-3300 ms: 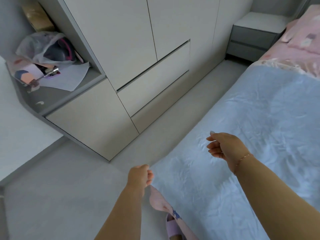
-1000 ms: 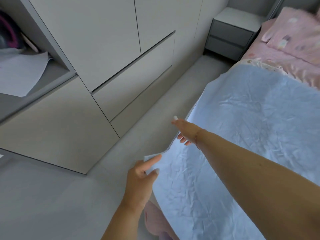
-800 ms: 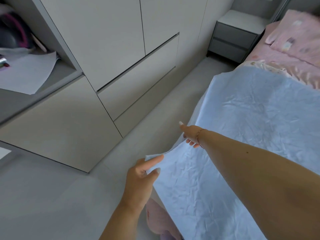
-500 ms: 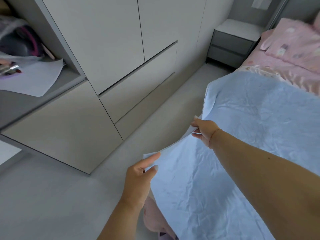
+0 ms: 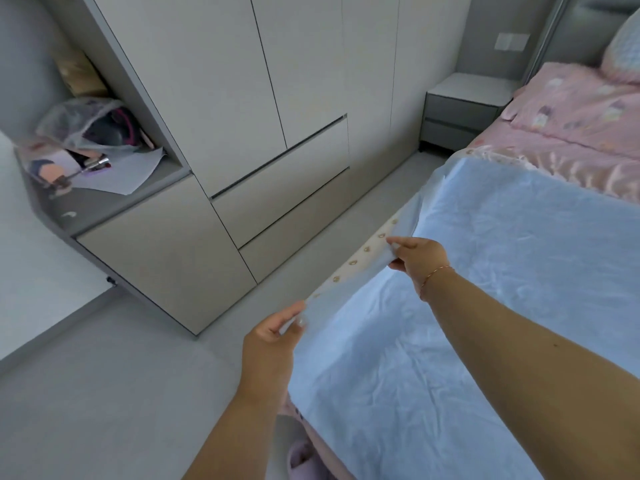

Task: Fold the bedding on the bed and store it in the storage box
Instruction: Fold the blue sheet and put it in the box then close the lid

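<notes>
**A:** What am I looking at from the head camera?

**B:** I have both hands on the near side edge of the light blue sheet (image 5: 485,289), which lies spread over the bed (image 5: 571,161). My left hand (image 5: 273,337) pinches the edge at the corner nearest me, thumb and fingers closed on the fabric. My right hand (image 5: 419,256) pinches the same edge farther up the bed, fingers curled round it.

**A:** Why two grips on one edge?

**B:** As I read it, so the edge stays taut and straight between my hands. It is raised off the mattress, and the strip turned up between the hands shows a pale underside with small printed motifs. A straight held edge should carry across the bed cleanly for a first fold.

**A:** Which way does the sheet run?

**B:** Its long axis follows the bed, from my body toward the pink pillow (image 5: 585,98) at the head. The edge I hold runs along that axis, on the wardrobe (image 5: 277,98) side. Most of the sheet is flat on the bed, wrinkled, not yet folded.

**A:** And the storage box?

**B:** I cannot see one here. Only the wardrobe, a nightstand (image 5: 464,105) and floor.
</notes>
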Demonstrator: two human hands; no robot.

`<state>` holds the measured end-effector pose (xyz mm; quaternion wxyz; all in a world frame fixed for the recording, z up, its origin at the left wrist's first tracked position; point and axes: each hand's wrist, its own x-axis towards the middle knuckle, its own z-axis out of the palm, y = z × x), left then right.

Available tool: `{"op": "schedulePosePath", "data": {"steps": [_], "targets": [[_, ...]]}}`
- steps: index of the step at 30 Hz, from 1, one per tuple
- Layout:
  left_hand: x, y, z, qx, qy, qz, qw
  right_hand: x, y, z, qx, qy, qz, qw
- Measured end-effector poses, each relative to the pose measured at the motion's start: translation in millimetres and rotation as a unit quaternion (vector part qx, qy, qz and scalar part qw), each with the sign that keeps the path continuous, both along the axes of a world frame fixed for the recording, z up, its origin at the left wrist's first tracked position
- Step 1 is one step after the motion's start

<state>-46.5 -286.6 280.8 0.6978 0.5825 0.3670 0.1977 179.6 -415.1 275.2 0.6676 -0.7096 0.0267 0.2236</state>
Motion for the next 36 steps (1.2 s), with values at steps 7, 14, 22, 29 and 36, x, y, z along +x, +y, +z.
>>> {"op": "schedulePosePath", "data": {"steps": [7, 14, 22, 29, 36], "targets": [[-47, -87, 10, -0.016, 0.022, -0.025, 0.999, -47, -94, 20, -0.009, 0.004, -0.022, 1.0], [-82, -146, 21, -0.005, 0.029, -0.058, 0.998, -92, -158, 36, -0.021, 0.003, -0.072, 0.997], [-134, -211, 25, 0.013, 0.029, -0.107, 0.994, -149, -235, 45, -0.044, 0.008, -0.108, 0.993], [-159, -274, 24, 0.125, 0.084, -0.137, 0.979, -170, -307, 44, -0.053, 0.042, -0.091, 0.994], [-164, -354, 24, 0.151, 0.096, -0.097, 0.979, -168, -375, 46, -0.066, 0.029, -0.052, 0.996]]}}
